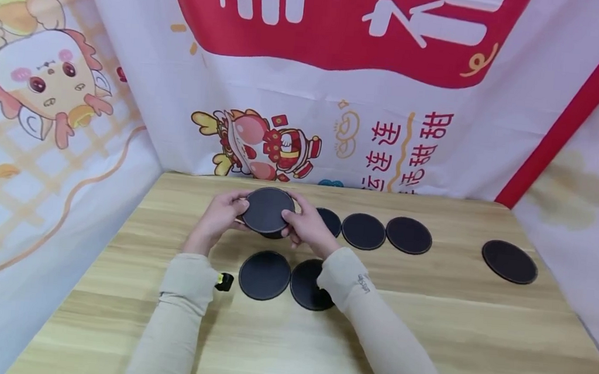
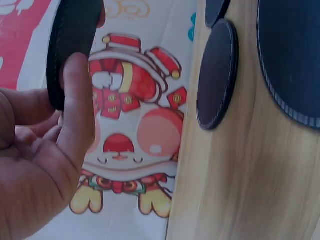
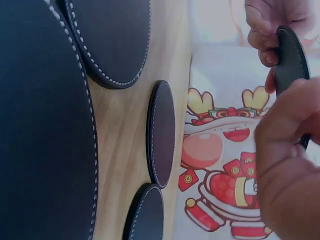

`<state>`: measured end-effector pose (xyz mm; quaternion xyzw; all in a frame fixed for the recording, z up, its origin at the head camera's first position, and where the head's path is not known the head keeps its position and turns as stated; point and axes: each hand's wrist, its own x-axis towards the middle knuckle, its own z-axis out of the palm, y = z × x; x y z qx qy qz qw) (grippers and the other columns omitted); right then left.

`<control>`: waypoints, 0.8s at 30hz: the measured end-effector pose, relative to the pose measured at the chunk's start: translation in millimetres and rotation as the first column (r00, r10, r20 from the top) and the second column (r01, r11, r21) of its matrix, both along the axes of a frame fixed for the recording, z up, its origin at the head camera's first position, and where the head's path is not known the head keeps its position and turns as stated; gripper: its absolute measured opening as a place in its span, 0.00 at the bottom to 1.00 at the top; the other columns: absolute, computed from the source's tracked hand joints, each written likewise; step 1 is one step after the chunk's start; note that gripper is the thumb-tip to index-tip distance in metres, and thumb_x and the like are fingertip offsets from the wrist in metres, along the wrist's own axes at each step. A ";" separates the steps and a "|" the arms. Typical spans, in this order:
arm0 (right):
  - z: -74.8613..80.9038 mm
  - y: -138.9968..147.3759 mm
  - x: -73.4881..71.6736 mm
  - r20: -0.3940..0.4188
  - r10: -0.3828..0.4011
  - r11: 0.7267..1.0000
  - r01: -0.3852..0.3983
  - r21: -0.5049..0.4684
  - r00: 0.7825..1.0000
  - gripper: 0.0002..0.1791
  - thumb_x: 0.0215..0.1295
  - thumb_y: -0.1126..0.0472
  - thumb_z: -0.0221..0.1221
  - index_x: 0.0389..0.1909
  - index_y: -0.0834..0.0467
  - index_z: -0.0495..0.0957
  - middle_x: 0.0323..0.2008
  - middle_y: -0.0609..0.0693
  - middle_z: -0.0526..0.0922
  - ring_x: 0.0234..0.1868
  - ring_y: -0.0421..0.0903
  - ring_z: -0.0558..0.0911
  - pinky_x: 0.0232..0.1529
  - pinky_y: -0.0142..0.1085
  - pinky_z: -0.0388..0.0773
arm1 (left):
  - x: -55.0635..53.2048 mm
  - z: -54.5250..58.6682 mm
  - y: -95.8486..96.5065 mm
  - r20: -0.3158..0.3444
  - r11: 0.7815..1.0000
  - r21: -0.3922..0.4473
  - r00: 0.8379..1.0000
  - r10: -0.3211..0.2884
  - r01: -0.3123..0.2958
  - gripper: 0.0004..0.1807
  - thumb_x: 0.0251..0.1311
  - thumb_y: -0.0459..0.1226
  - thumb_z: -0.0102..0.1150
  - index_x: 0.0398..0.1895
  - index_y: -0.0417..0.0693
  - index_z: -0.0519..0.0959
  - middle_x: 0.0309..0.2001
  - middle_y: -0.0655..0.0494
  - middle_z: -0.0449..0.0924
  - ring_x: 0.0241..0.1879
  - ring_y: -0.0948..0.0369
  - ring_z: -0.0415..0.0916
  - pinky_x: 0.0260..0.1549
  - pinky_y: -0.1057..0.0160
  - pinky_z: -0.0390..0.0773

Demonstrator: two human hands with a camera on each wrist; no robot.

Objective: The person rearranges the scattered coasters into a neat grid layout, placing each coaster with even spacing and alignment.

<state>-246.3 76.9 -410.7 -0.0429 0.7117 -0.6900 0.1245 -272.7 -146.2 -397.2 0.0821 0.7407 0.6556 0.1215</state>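
A round black coaster (image 1: 268,210) with a stitched rim is held up between both hands near the back of the table. My left hand (image 1: 224,209) pinches its left edge, thumb on top. On the opposite edge my right hand (image 1: 307,223) grips it the same way. The left wrist view shows the coaster (image 2: 75,35) tilted, between the left thumb and fingers. In the right wrist view both hands hold the coaster (image 3: 290,60) by its edges. Another coaster (image 1: 273,234) shows partly beneath it, mostly hidden.
Behind the right hand, a row of black coasters (image 1: 363,231) lies on the wooden table (image 1: 425,338). Two more, a front-left coaster (image 1: 264,275) and one (image 1: 309,284) partly under the right sleeve, lie nearer. A lone coaster (image 1: 510,262) is far right. Printed cloth (image 1: 307,93) hangs behind.
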 end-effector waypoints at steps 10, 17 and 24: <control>3.5 48.1 13.0 0.003 -0.091 0.993 0.091 -0.080 0.996 0.28 0.80 0.63 0.50 0.76 0.46 0.60 0.22 0.58 0.76 0.16 0.43 0.70 0.17 0.34 0.73 | 9.3 7.2 41.5 0.051 0.981 -0.013 0.980 -0.194 0.194 0.34 0.75 0.28 0.47 0.81 0.51 0.53 0.34 0.41 0.78 0.24 0.57 0.80 0.31 0.53 0.86; 6.2 85.4 31.3 -0.037 -0.128 0.990 0.126 -0.063 0.991 0.27 0.80 0.63 0.50 0.76 0.47 0.61 0.18 0.55 0.77 0.14 0.43 0.71 0.17 0.33 0.75 | 16.0 10.2 70.3 0.040 0.939 0.030 0.939 -0.343 0.342 0.39 0.73 0.26 0.49 0.82 0.52 0.48 0.34 0.35 0.77 0.25 0.56 0.79 0.32 0.54 0.86; 7.8 105.5 44.5 -0.054 -0.145 0.989 0.144 -0.030 0.988 0.27 0.80 0.63 0.49 0.76 0.45 0.63 0.20 0.57 0.77 0.15 0.43 0.71 0.16 0.33 0.75 | 24.7 8.1 94.0 0.001 0.942 -0.003 0.942 -0.335 0.335 0.39 0.73 0.25 0.49 0.82 0.50 0.48 0.33 0.31 0.79 0.20 0.59 0.77 0.33 0.46 0.86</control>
